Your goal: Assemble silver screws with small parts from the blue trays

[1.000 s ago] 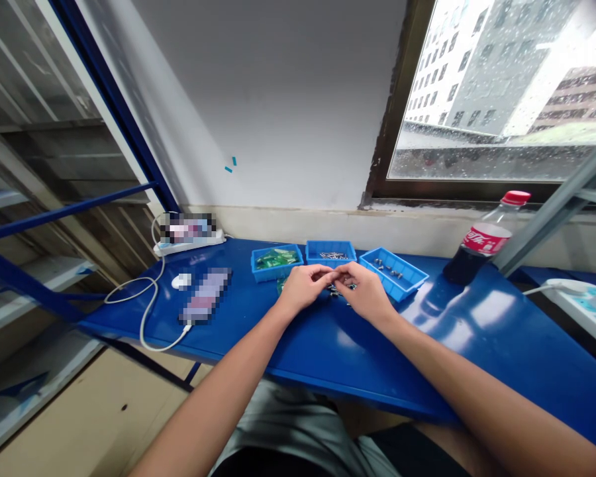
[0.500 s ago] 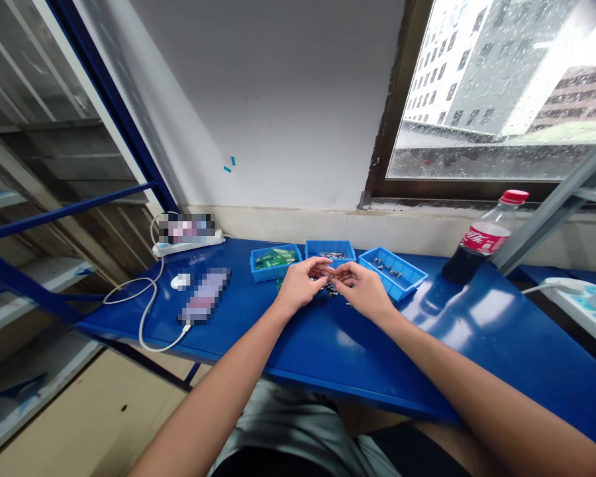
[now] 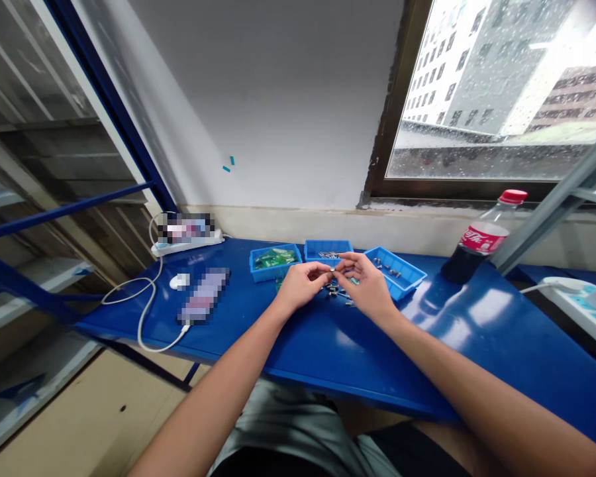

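Note:
My left hand point(image 3: 298, 286) is closed, thumb and forefinger pinching a small silver metal part point(image 3: 332, 269). My right hand point(image 3: 368, 286) meets it from the other side, its fingertips also closed at that part; its exact kind is too small to make out. Below the fingers, several loose metal pieces point(image 3: 334, 290) lie on the blue table point(image 3: 308, 344). Just beyond the hands stand three blue bins: a left bin point(image 3: 277, 272) of green pieces, a middle bin point(image 3: 318, 246) of thin silver pieces, and a right bin point(image 3: 411, 275) with several small metal fittings.
A cola bottle point(image 3: 484, 238) with a red cap stands right of the bins. At left lie a blurred phone point(image 3: 204, 297) on a white cable point(image 3: 142, 324), a small white object point(image 3: 180, 281) and a power strip point(image 3: 189, 245). Another power strip point(image 3: 583, 308) is at right.
My right hand's fingers have lifted and spread slightly, so the small metal part between the fingertips now shows. More of the loose pieces beneath is visible. My left hand has hardly moved.

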`<state>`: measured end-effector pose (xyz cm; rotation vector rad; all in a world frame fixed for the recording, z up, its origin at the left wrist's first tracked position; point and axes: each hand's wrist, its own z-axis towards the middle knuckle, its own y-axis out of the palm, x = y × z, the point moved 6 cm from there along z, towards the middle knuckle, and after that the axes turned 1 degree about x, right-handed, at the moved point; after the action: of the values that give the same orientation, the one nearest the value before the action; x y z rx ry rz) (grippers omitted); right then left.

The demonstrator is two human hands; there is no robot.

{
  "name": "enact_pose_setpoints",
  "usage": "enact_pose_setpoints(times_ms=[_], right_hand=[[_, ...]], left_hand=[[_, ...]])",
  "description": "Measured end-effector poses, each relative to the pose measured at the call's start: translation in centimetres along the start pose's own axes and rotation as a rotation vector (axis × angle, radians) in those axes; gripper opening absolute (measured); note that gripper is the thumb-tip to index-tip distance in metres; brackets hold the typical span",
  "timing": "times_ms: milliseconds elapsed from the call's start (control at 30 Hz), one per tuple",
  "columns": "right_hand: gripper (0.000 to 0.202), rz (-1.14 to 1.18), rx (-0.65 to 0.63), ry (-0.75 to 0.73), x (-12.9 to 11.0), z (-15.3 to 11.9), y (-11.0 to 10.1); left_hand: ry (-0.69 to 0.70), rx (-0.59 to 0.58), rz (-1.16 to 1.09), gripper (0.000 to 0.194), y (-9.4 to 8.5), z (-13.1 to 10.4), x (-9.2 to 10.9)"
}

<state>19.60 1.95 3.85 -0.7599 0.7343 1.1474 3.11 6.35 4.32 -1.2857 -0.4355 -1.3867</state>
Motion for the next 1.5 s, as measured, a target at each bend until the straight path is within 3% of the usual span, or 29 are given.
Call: enact_pose_setpoints(times_ms=[400,667,833,1067,1200,1333,1500], right_hand=[[0.044,0.055,0.039,0.022,0.3,0.1,-0.3],[0.038,0.023,0.027,0.033,-0.1,-0.1,-0.2],[0.037,0.047,0.002,0.072,0.1,-0.2,0.1],[0.037,0.073,0.020,0.120,1.3,-0.1,0.0],[0.038,0.038,0.015,0.114,1.6,-0.1,0.1],[0.038,0.013,0.009,0.101,1.2,-0.2,0.2],[0.031,-0.057,-0.019,0.054,0.1,-0.4,0.2]], left_hand=[[0.206,0.040,0.148,0.024,-0.5,-0.2,1.4],[0.243,0.058,0.219,0.024,-0.6,-0.2,1.5],[0.153,0.099,0.120,0.026,-0.7,-0.1,0.9],[-0.108,0.131,-0.245,0.042,-0.6,0.6,-1.5],[-0.147,0.185,-0.270,0.045,-1.0,0.9,-2.0],[-0.097,0.182,-0.213,0.040,-1.1,0.6,-1.4],[0.097,0.152,0.107,0.015,-0.9,-0.2,0.9]])
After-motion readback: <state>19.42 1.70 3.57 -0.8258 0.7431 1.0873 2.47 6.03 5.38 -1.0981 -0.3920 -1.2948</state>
